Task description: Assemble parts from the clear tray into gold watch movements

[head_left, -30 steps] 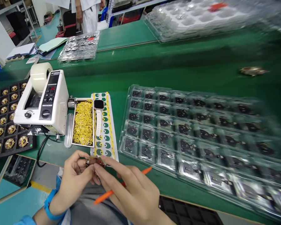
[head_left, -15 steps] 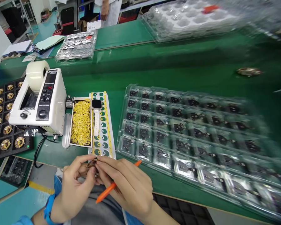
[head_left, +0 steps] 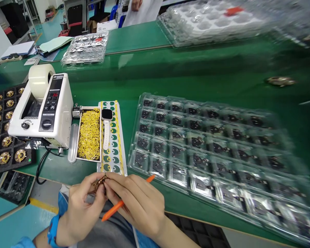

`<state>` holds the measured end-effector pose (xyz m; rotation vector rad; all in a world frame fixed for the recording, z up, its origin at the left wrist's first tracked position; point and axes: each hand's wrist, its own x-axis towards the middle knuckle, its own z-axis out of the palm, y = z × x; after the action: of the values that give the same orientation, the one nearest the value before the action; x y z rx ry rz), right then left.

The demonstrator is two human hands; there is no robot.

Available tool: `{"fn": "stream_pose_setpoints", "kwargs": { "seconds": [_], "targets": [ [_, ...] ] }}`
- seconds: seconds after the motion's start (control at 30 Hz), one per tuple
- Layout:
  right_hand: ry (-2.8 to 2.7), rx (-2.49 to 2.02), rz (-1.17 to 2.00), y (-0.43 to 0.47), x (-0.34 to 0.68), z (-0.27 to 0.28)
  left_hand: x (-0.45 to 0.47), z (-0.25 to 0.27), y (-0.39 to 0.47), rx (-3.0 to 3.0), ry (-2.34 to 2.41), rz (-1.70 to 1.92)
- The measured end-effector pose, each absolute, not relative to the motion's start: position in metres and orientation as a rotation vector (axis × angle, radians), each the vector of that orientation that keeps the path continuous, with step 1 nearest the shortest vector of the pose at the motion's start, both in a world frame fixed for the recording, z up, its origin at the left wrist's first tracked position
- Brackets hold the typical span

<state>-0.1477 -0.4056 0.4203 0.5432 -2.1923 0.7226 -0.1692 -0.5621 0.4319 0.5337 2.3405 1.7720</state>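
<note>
My left hand [head_left: 84, 208] pinches a small round copper-coloured part [head_left: 99, 183] between thumb and fingers, just over the table's front edge. Fingers largely cover it, so its exact kind cannot be made out. Meeting it from the right, my right hand [head_left: 142, 205] has its fingertips closed at the part's edge. An orange stick-like tool [head_left: 113, 210] with a tapered end lies across the right palm, gripped by the fingers and pointing down to the left. Just beyond the hands lies a sheet of yellow and green stickers [head_left: 114, 158] with a white-strapped watch [head_left: 106, 132] on it.
A white tape dispenser [head_left: 57, 103] stands left, beside a black tray of gold round parts [head_left: 5, 158]. A box of yellow rings [head_left: 89, 134] sits nearer the middle. Clear trays of black parts [head_left: 178, 151] cover the right. Another person's hand [head_left: 136, 4] shows behind the bench.
Both hands have shifted slightly left, and the part has turned so more of its copper-coloured face shows. The person behind the bench has moved right.
</note>
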Motion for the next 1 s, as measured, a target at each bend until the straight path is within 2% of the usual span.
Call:
{"fn": "stream_pose_setpoints", "kwargs": {
  "seconds": [0.3,0.53,0.7,0.83,1.0],
  "targets": [
    [-2.199,0.404,0.843,-0.417,-0.148,0.416,-0.174,0.430,-0.563,0.354,2.259,1.746],
    [-2.342,0.179,1.488,-0.400,-0.140,0.438,-0.188,0.433,-0.566,0.073,1.976,1.878],
    [-2.514,0.330,1.683,-0.394,-0.143,0.441,-0.190,0.437,-0.564,0.088,1.742,1.960],
    [-2.476,0.459,1.732,-0.399,-0.143,0.437,-0.188,0.440,-0.563,0.051,1.646,1.912],
    [-2.504,0.497,1.546,-0.405,-0.139,0.433,-0.192,0.444,-0.562,0.052,1.806,1.870]
  ]
}}
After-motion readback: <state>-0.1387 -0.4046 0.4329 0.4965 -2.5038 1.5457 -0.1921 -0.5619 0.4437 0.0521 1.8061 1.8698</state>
